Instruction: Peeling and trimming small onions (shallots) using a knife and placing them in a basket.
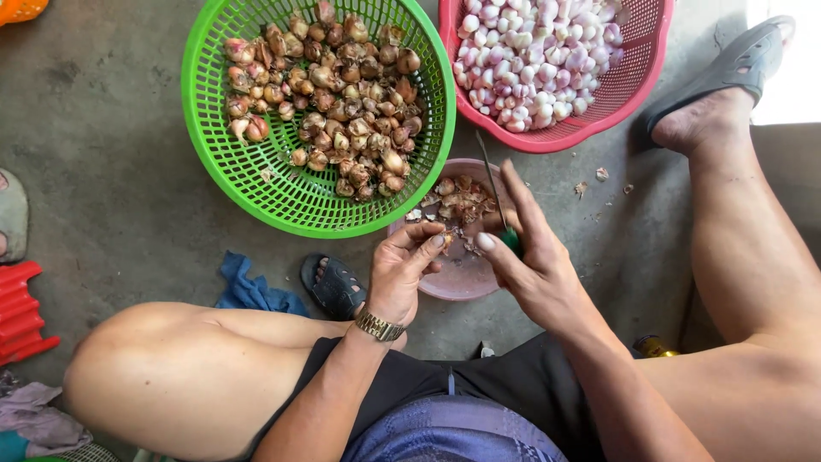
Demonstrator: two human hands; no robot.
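Observation:
My left hand (402, 274), with a gold watch on the wrist, pinches a small shallot (446, 240) over a pink bowl (466, 282) of peelings. My right hand (534, 261) grips a small knife (494, 195) with a green handle, blade pointing up and away, thumb next to the shallot. A green basket (256, 184) of unpeeled brown shallots lies just beyond the left hand. A red-pink basket (633, 90) of peeled pale shallots sits beyond the right hand.
I sit low on a concrete floor with bare knees spread. My right foot in a grey sandal (735, 64) is beside the red-pink basket. A dark sandal (335, 287) and blue cloth (248, 291) lie near my left leg. A red plastic item (21, 312) is far left.

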